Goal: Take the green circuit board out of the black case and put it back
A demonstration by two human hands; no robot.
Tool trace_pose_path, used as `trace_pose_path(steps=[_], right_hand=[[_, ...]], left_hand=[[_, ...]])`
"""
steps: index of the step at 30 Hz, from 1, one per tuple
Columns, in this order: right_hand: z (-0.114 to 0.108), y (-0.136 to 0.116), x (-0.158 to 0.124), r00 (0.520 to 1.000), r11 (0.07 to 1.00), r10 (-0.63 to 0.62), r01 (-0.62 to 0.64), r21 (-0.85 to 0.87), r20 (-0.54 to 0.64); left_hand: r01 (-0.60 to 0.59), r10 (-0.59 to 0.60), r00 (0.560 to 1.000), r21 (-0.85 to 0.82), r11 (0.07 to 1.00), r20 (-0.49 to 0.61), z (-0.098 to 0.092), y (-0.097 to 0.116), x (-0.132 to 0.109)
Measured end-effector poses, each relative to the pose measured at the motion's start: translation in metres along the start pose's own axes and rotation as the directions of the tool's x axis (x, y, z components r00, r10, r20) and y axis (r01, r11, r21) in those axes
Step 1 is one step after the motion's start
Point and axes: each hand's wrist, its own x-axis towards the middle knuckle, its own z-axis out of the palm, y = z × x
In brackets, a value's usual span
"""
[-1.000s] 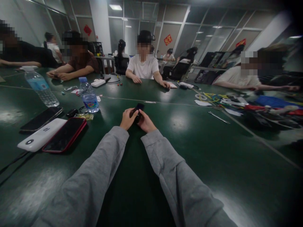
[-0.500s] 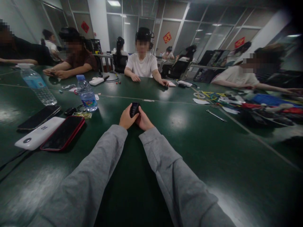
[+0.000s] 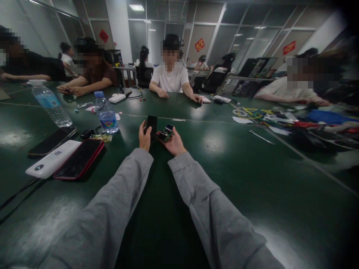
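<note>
My left hand (image 3: pixel 145 137) is closed round a flat black cover (image 3: pixel 152 125), held upright with the thumb across its near face. Just to its right, my right hand (image 3: pixel 176 142) grips a small circuit board (image 3: pixel 167 133) with green edges and a dark, shiny screen on top. The cover and the board are apart, with a narrow gap between them. Both hands are above the green table (image 3: pixel 162 209), near its middle. Some fingers of the right hand are hidden beneath the board.
Left of my arms lie a red-cased phone (image 3: pixel 80 158), a white power bank (image 3: pixel 53 158) and a dark phone (image 3: pixel 52 141). Two water bottles (image 3: pixel 106 114) stand behind them. On the right are a wrench (image 3: pixel 262 137) and a heap of cables (image 3: pixel 252 114). Several people sit around the table.
The black device held between both hands has come apart. The cover has stayed in my left hand, and the circuit board now shows in my right. My hands have moved slightly apart.
</note>
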Motion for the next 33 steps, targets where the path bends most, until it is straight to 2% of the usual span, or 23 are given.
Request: trace_pose_path(steps=[3,6,9,14,20,23,26,28,30,33], right_hand=[[-0.001,0.0,0.0,1.0,1.0,0.012,-0.012,0.019,0.008],[-0.001,0.0,0.001,1.0,1.0,0.017,-0.018,0.017,0.009],[-0.001,0.0,0.001,1.0,1.0,0.018,-0.018,0.006,0.024],[0.001,0.0,0.001,0.999,0.999,0.013,-0.012,-0.034,0.046],[0.001,0.001,0.003,0.998,0.999,0.013,-0.011,-0.034,0.068],[-0.002,0.003,0.006,0.998,0.999,0.025,-0.023,-0.04,0.049],[-0.005,0.005,0.008,1.0,0.999,-0.015,0.016,-0.051,0.017],[-0.005,0.007,0.009,0.998,0.998,-0.053,0.054,-0.039,0.029],[-0.005,0.007,0.01,0.997,0.998,-0.067,0.068,-0.017,0.025],[-0.004,0.006,0.01,0.997,0.998,-0.063,0.063,0.01,-0.054]], left_hand=[[0.18,-0.194,0.977,-0.154,0.972,-0.085,-0.003,-0.004,0.009],[0.233,-0.255,0.963,-0.203,0.951,-0.09,-0.005,-0.002,0.011],[0.246,-0.26,0.964,-0.185,0.952,-0.056,-0.006,0.0,0.011],[0.175,-0.183,0.982,-0.134,0.975,-0.047,-0.006,-0.001,0.01],[0.152,-0.158,0.987,-0.125,0.98,-0.039,-0.004,-0.007,0.012],[0.158,-0.166,0.985,-0.15,0.976,-0.048,-0.004,-0.008,0.013],[0.176,-0.187,0.981,-0.172,0.969,-0.053,-0.005,-0.007,0.013],[0.214,-0.219,0.976,-0.197,0.957,-0.007,-0.005,-0.004,0.011],[0.294,-0.278,0.955,-0.23,0.928,0.099,-0.004,0.0,0.008],[0.45,-0.384,0.886,-0.284,0.847,0.259,0.0,0.008,0.002]])
